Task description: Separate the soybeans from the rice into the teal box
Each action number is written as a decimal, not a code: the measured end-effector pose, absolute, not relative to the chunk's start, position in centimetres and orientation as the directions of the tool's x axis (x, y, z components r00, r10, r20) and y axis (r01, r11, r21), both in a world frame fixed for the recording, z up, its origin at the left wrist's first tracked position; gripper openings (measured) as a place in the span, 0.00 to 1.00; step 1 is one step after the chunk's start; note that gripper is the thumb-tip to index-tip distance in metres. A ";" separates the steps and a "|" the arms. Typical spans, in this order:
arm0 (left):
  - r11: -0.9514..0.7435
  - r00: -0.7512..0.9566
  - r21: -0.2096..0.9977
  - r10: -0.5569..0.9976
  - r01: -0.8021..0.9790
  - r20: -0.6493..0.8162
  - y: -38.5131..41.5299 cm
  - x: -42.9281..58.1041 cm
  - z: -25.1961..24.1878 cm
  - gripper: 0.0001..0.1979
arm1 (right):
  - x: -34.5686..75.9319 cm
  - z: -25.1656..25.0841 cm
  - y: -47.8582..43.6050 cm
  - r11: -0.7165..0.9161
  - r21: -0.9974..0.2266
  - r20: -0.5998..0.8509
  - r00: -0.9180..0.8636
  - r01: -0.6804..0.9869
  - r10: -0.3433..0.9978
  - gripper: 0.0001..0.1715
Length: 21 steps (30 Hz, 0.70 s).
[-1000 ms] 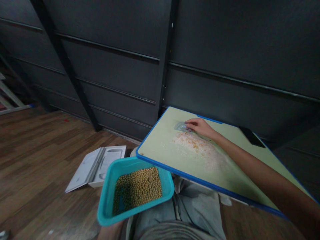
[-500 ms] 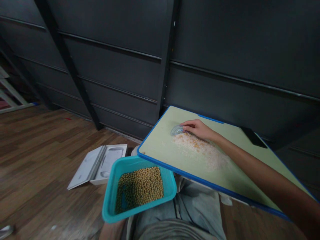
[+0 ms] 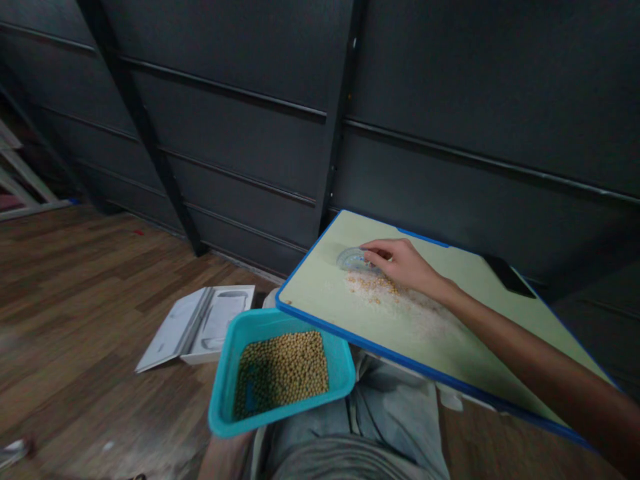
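My right hand (image 3: 397,261) reaches in from the right over a pale green board (image 3: 320,283) with a blue rim. Thumb and fingertips pinch a clear, half-round plastic protractor (image 3: 351,259), which is tilted against the board. Just on the near side of it lies a patch of yellow-orange grains (image 3: 376,285). White, rice-like grains (image 3: 430,323) spread towards the right, partly under my forearm. My left hand is not visible; a blurred strip of bare skin (image 3: 225,457) shows below the basket, and I cannot tell what part it is.
A turquoise plastic basket (image 3: 220,393) holding dried soybeans (image 3: 295,367) rests by my lap, under the board's near left corner. An open white box (image 3: 227,317) lies on the wooden floor. A black phone (image 3: 507,275) sits at the board's far right. A dark panelled wall (image 3: 240,133) stands behind.
The protractor has shifted slightly left and turned, so more of its half-round shape shows. The grains near it are spread thinner. My view has tilted a little.
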State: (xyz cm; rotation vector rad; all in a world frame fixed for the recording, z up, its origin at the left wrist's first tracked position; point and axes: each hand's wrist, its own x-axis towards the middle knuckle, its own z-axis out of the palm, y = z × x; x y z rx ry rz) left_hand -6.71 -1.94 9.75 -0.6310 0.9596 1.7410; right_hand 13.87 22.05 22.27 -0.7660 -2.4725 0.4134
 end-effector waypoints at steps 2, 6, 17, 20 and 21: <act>-0.155 -0.366 0.334 0.479 -0.930 -0.798 -2.0 -6.6 9.9 0.26 | 13.8 22.2 21.7 0.796 -0.372 0.405 -0.688 0.477 0.602 0.14; -0.173 -0.388 0.348 0.426 -0.922 -0.817 -2.0 -6.5 10.0 0.26 | 14.0 21.9 20.7 0.778 -0.352 0.400 -0.668 0.520 0.628 0.14; -0.229 -0.332 0.254 0.434 -0.940 -0.837 -1.7 -6.3 10.6 0.18 | 13.7 20.6 18.1 0.774 -0.414 0.416 -0.656 0.479 0.629 0.12; -0.232 -0.335 0.255 0.445 -0.939 -0.830 -2.0 -6.4 9.8 0.18 | 13.4 20.5 18.0 0.777 -0.422 0.418 -0.661 0.467 0.623 0.13; -0.234 -0.336 0.251 0.481 -0.939 -0.810 -2.0 -6.5 9.4 0.18 | 13.3 20.4 18.0 0.779 -0.426 0.421 -0.661 0.461 0.621 0.13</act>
